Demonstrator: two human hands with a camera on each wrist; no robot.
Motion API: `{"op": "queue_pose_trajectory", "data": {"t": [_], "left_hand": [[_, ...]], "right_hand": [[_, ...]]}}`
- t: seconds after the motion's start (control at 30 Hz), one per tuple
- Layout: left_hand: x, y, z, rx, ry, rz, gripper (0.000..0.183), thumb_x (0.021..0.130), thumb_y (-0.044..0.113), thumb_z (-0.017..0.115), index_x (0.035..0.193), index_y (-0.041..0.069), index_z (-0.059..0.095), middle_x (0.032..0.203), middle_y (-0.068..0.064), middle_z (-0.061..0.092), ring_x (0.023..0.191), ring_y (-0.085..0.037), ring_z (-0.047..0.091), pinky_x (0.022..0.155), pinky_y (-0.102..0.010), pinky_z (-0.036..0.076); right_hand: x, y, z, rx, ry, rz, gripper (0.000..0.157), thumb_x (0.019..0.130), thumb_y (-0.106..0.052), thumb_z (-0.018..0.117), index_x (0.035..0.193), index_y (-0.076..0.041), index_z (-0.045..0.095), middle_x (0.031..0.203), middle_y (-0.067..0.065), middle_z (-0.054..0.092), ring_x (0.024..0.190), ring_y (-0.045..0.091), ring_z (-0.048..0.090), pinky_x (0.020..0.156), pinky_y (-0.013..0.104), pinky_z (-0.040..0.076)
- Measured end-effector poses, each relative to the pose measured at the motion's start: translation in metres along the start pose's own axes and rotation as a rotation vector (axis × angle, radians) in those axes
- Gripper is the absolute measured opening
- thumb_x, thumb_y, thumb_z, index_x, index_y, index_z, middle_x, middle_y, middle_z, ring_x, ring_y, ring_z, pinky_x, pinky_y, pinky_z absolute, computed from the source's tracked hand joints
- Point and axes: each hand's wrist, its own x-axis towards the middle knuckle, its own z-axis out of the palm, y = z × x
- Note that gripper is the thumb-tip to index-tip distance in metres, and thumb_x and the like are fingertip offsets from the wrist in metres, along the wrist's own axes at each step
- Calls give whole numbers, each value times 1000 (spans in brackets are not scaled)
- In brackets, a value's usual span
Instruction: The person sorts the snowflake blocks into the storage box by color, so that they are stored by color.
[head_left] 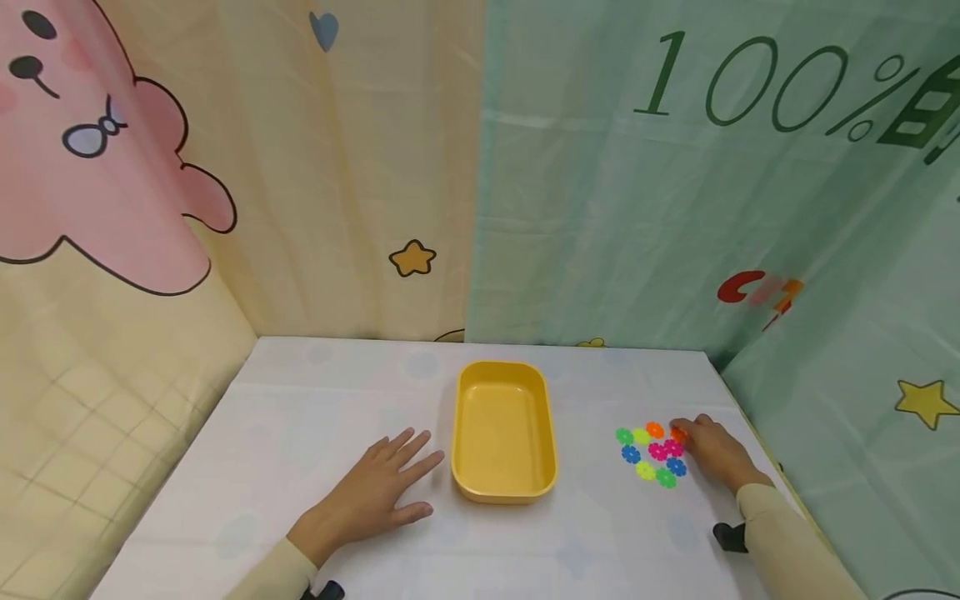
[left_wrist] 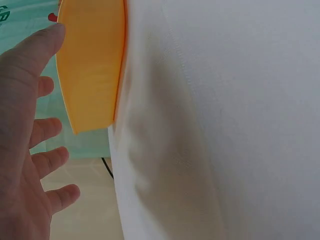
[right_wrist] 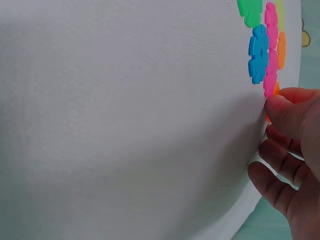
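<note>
At the right, my right hand (head_left: 716, 450) pinches an orange flower-shaped plastic disc (head_left: 678, 435) between thumb and index finger, low over the table. In the right wrist view its thumb covers much of that disc. Beside it lies a flat cluster of notched flower discs: pink (head_left: 657, 451), blue (head_left: 631, 453), green (head_left: 665, 477), yellow (head_left: 645, 471) and another orange disc (head_left: 655, 429). My left hand (head_left: 382, 487) is held palm down with fingers spread, nothing in it. Its fingertips point toward the yellow tray (head_left: 504, 433), just left of its side.
The tray has raised walls and stands mid-table with nothing in it. A white cloth covers the table (head_left: 300, 417). Printed curtains (head_left: 360, 167) hang behind the far edge and along both sides.
</note>
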Motion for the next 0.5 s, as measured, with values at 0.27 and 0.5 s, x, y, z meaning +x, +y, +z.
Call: {"op": "queue_pose_trajectory", "data": {"t": [0.27,0.5], "left_hand": [[3,6,0,3,-15,5,75,96,65,56,159,29,38,166,-6,32,154,-33,27,119,-61,29],[-1,3,2,-8,-50,-35,71,96,62,58,156,28,43,163,-5,38,152,-33,31,119,-60,30]], "right_hand": [[7,0,-9,193,-81,115,19,93,1,66,109,7,57,96,18,57,89,35,57,90,58,54],[8,-1,-16,350,3,209,12,95,-2,60,100,6,53,90,16,58,84,31,55,76,41,52]]}}
